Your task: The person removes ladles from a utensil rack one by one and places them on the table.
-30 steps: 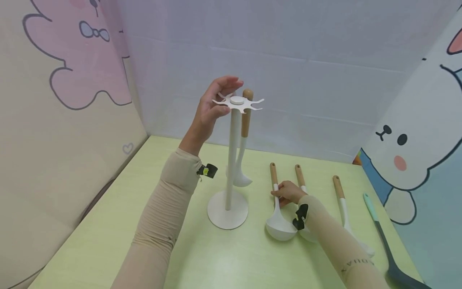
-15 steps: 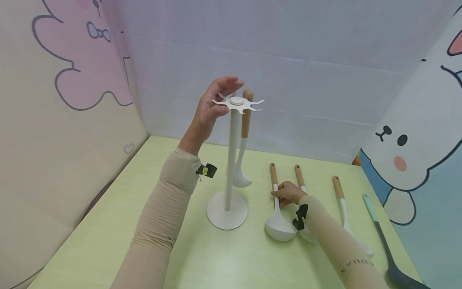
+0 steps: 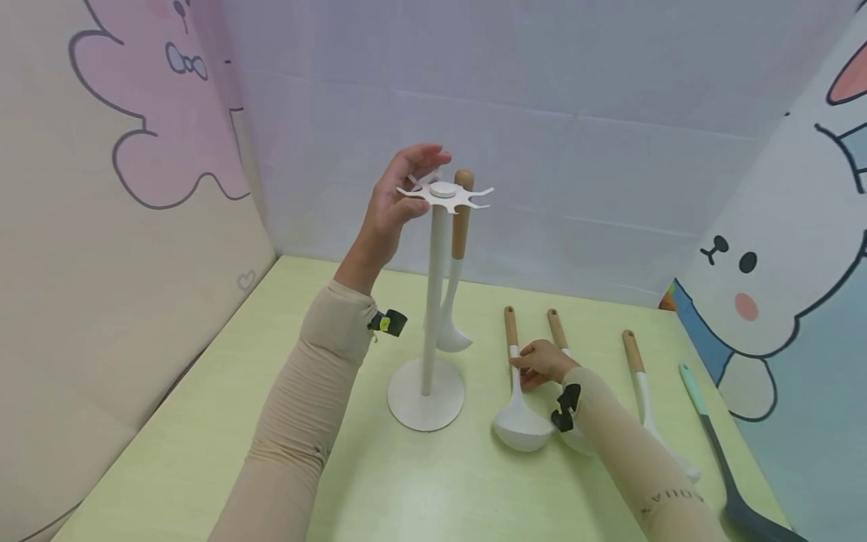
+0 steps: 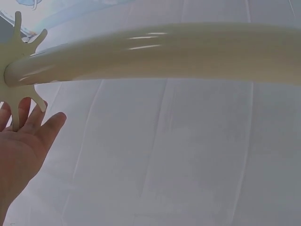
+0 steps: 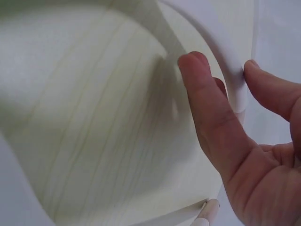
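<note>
A white utensil rack (image 3: 427, 414) stands upright with a hooked top plate on a round post. My left hand (image 3: 400, 192) grips the plate's left side, thumb in front and fingers behind its hooks (image 4: 15, 115). Behind the post hangs a white utensil (image 3: 454, 331) with a wooden handle. Right of the base, a white ladle (image 3: 521, 435) with a wooden handle lies on the table. My right hand (image 3: 545, 361) pinches its white shank (image 5: 230, 66) just below the wood, between thumb and fingers. Beneath that wrist lies a second wooden-handled white utensil (image 3: 557, 329), its lower end partly hidden.
Further right on the pale green table (image 3: 183, 452) lie a wooden-handled white utensil (image 3: 634, 352), partly behind my right forearm, and a dark grey utensil (image 3: 721, 452) with a mint handle. Fabric walls (image 3: 542, 165) with cartoon prints enclose the back and sides.
The ladle in my right hand has shifted slightly left, and the handle of the utensil beside it has also moved a little left. My left hand keeps its place on the rack.
</note>
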A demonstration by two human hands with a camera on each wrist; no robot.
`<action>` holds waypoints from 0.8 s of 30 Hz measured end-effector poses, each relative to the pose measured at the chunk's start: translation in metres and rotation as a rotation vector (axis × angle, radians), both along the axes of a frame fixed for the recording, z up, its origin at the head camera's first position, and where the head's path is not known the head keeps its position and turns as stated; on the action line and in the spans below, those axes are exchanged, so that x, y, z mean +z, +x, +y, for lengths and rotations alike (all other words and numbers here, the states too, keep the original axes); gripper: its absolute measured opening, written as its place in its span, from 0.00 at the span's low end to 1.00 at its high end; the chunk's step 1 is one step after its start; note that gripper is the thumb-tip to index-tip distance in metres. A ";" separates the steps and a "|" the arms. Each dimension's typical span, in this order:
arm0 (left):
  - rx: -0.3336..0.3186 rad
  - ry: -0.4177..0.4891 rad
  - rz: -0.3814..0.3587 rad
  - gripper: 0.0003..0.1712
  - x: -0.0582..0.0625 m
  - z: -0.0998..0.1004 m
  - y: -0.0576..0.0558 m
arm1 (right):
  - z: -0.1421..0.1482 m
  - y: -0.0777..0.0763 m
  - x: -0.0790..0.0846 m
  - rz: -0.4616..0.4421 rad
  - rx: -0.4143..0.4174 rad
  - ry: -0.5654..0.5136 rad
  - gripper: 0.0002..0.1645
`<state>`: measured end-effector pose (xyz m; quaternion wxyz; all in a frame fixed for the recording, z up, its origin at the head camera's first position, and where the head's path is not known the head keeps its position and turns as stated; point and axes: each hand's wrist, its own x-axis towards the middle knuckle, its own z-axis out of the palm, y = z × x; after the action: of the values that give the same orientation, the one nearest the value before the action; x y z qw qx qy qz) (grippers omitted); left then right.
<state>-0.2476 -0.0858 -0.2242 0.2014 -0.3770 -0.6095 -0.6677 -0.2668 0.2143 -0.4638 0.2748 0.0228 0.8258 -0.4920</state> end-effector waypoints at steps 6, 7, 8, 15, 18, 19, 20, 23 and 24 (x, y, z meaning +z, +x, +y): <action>0.028 0.007 -0.016 0.48 -0.001 0.000 0.003 | 0.003 -0.001 0.000 -0.007 -0.013 -0.020 0.31; 0.035 0.005 -0.015 0.47 -0.001 0.000 0.004 | 0.004 -0.002 0.000 -0.007 -0.014 -0.020 0.31; 0.039 0.005 -0.013 0.47 -0.001 0.001 0.004 | 0.004 -0.002 0.001 -0.007 -0.015 -0.019 0.31; 0.051 0.018 -0.005 0.46 -0.003 0.002 0.008 | 0.009 0.001 0.013 0.026 0.002 0.018 0.33; 0.063 0.018 -0.009 0.45 -0.005 0.002 0.010 | 0.013 0.003 0.020 0.056 0.019 0.042 0.33; 0.067 0.019 -0.014 0.45 -0.006 0.002 0.011 | 0.015 0.004 0.023 0.070 0.026 0.046 0.34; 0.067 0.024 -0.022 0.45 -0.008 0.002 0.012 | 0.017 0.005 0.026 0.087 0.033 0.049 0.34; 0.067 0.046 -0.044 0.47 -0.012 0.003 0.015 | 0.022 0.007 0.038 0.144 0.056 0.049 0.36; 0.063 0.060 -0.057 0.50 -0.013 0.003 0.016 | 0.023 0.007 0.043 0.165 0.063 0.046 0.36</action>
<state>-0.2321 -0.0829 -0.2373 0.2159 -0.3325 -0.6063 -0.6894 -0.2598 0.2371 -0.4206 0.2208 -0.0376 0.8569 -0.4643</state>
